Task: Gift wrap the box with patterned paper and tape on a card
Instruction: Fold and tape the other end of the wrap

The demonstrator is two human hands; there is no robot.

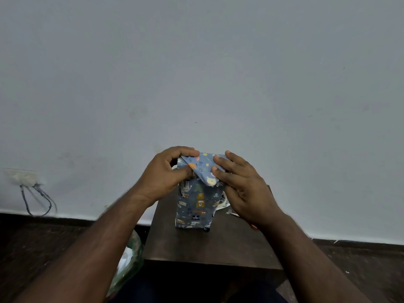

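A box wrapped in blue animal-patterned paper (195, 204) stands upright on a small dark wooden table (209, 246). Its top end is folded into a triangular flap (203, 169) that hangs over the front face. My left hand (164, 173) pinches the flap's left corner at the top of the box. My right hand (238, 184) presses flat fingers on the flap's right side. A roll of clear tape (223, 202) lies on the table behind the box, partly hidden by my right hand. No card can be made out.
A plastic bag (129, 256) hangs at the table's left side. Small white scraps (231, 213) lie on the table to the right. A wall socket with dangling wires (28, 182) sits low on the grey wall at far left. Dark floor surrounds the table.
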